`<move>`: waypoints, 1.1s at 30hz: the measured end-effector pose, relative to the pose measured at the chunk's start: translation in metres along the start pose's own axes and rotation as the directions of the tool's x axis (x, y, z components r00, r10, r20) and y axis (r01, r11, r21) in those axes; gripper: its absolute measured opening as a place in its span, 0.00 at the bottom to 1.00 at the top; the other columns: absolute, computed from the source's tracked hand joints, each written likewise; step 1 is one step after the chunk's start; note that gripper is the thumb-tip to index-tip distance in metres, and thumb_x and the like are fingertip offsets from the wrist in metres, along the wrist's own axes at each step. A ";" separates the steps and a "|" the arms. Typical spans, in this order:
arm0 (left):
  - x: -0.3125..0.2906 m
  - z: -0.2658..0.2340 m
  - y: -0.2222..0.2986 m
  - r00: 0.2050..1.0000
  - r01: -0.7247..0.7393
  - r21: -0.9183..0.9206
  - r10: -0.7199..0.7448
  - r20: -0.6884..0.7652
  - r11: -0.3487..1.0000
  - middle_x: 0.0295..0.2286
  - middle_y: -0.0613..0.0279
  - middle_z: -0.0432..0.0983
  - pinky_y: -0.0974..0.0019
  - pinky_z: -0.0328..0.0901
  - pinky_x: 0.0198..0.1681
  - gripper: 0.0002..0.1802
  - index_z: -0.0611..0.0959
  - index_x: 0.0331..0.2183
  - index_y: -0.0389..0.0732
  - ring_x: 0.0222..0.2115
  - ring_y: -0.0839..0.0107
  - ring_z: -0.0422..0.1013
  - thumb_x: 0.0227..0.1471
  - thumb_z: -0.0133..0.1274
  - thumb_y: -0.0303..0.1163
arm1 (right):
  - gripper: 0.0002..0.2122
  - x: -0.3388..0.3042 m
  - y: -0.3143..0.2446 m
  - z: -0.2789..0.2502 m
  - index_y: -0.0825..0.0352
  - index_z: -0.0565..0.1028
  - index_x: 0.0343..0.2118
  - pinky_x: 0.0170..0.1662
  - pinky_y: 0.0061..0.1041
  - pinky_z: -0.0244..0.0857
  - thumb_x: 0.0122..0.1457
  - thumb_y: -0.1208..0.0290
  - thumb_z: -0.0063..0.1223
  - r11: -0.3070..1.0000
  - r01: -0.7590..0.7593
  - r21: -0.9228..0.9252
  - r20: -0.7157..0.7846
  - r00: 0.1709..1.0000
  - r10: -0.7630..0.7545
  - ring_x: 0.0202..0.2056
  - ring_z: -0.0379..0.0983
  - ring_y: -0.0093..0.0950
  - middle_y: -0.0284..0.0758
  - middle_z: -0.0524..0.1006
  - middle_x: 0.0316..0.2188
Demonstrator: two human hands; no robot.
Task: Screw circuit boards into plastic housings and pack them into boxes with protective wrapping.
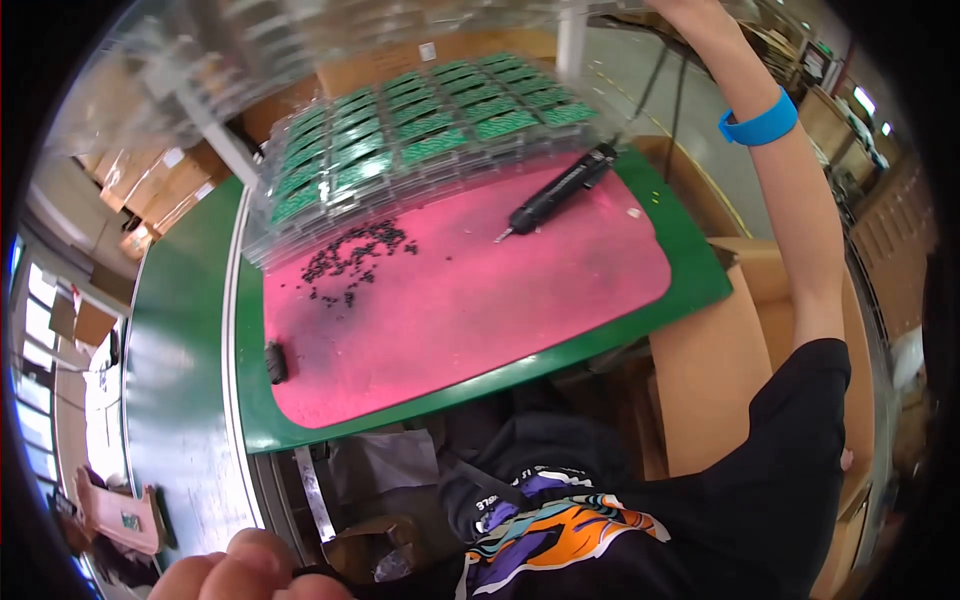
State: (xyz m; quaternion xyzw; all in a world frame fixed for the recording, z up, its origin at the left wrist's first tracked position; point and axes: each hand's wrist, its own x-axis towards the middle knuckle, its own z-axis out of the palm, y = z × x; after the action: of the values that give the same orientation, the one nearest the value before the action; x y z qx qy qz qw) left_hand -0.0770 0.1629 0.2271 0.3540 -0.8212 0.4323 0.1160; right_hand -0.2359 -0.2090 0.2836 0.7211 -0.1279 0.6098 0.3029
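My left hand (245, 575) is at the lower left edge, close up, with its fingers curled together. Whatever they may hold is hidden. My right arm is raised along the right side and wears a blue wristband (765, 120). Only the wrist end of my right hand (690, 10) reaches the top edge, and its fingers are cut off. Both hands are away from the pink mat (480, 320). On the mat lie a black electric screwdriver (560, 190), a scattered heap of small black parts (355, 255) and a short dark cylindrical piece (276, 363).
Stacked clear plastic trays (400, 135) of green circuit boards stand at the mat's far side. The mat lies on a green table (690, 290). Open cardboard boxes (710, 380) stand to the right. Another green table (185, 300) adjoins on the left, with cartons (155, 190) behind.
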 end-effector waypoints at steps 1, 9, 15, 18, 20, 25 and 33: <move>0.002 0.004 0.002 0.998 -0.016 0.001 0.016 -0.068 1.000 0.29 0.49 0.75 0.66 0.66 0.22 0.11 0.61 0.37 0.41 0.24 0.58 0.73 0.56 0.44 0.18 | 0.12 -0.002 0.003 -0.010 0.66 0.74 0.34 0.36 0.31 0.69 0.52 0.68 0.66 1.000 -0.004 -0.025 0.004 1.000 0.005 0.31 0.76 0.35 0.35 0.78 0.29; -0.010 0.035 0.048 0.848 0.102 -0.328 -0.254 -0.464 0.939 0.30 0.46 0.75 0.55 0.68 0.23 0.16 0.62 0.49 0.40 0.24 0.55 0.72 0.62 0.46 0.25 | 0.14 -0.010 0.060 -0.089 0.71 0.76 0.35 0.32 0.25 0.68 0.58 0.63 0.65 0.863 -0.375 0.338 -0.011 0.916 0.402 0.28 0.74 0.23 0.34 0.79 0.26; -0.010 0.103 0.098 0.879 0.259 -0.677 -0.459 -0.129 0.688 0.22 0.55 0.75 0.62 0.65 0.28 0.04 0.70 0.24 0.37 0.23 0.60 0.72 0.42 0.48 0.18 | 0.11 -0.069 0.117 -0.194 0.63 0.76 0.36 0.28 0.19 0.65 0.63 0.60 0.60 0.438 -0.614 0.657 0.049 0.614 0.788 0.25 0.68 0.14 0.23 0.73 0.24; -0.016 0.165 0.143 0.923 0.133 -0.866 -0.378 -0.068 0.482 0.19 0.62 0.75 0.65 0.64 0.22 0.10 0.75 0.30 0.39 0.18 0.65 0.72 0.41 0.51 0.17 | 0.13 -0.101 0.148 -0.303 0.65 0.74 0.42 0.32 0.20 0.68 0.61 0.64 0.63 0.345 -0.629 0.697 0.006 0.485 0.874 0.29 0.71 0.16 0.26 0.75 0.28; -0.030 0.208 0.185 0.947 0.130 -0.975 -0.314 0.068 0.182 0.19 0.60 0.76 0.66 0.65 0.20 0.09 0.77 0.32 0.39 0.16 0.66 0.72 0.44 0.54 0.19 | 0.10 -0.149 0.253 -0.445 0.60 0.72 0.45 0.45 0.33 0.64 0.65 0.62 0.53 0.165 -0.636 0.754 0.375 0.622 0.687 0.43 0.70 0.25 0.26 0.73 0.36; -0.071 0.259 0.254 0.755 0.592 -0.769 -0.168 0.634 -0.241 0.19 0.61 0.77 0.65 0.69 0.23 0.07 0.79 0.36 0.38 0.18 0.62 0.76 0.52 0.53 0.21 | 0.13 -0.173 0.191 -0.531 0.62 0.75 0.40 0.47 0.37 0.70 0.60 0.58 0.61 0.498 -0.792 0.354 -0.515 0.280 0.810 0.36 0.70 0.26 0.29 0.72 0.33; -0.062 0.307 0.264 0.774 0.618 -0.767 -0.039 0.632 -0.170 0.20 0.58 0.79 0.66 0.70 0.25 0.07 0.79 0.38 0.38 0.20 0.66 0.77 0.57 0.50 0.24 | 0.24 -0.208 0.220 -0.535 0.72 0.72 0.47 0.43 0.40 0.74 0.58 0.56 0.64 0.503 -0.864 0.020 -0.664 0.364 0.653 0.40 0.74 0.26 0.37 0.75 0.36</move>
State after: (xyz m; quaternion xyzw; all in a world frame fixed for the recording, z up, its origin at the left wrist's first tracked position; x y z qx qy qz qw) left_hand -0.1769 0.0485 -0.1534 0.4415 -0.7402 -0.4264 0.2747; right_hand -0.8337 -0.1026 0.1856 0.2812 -0.4498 0.8391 0.1206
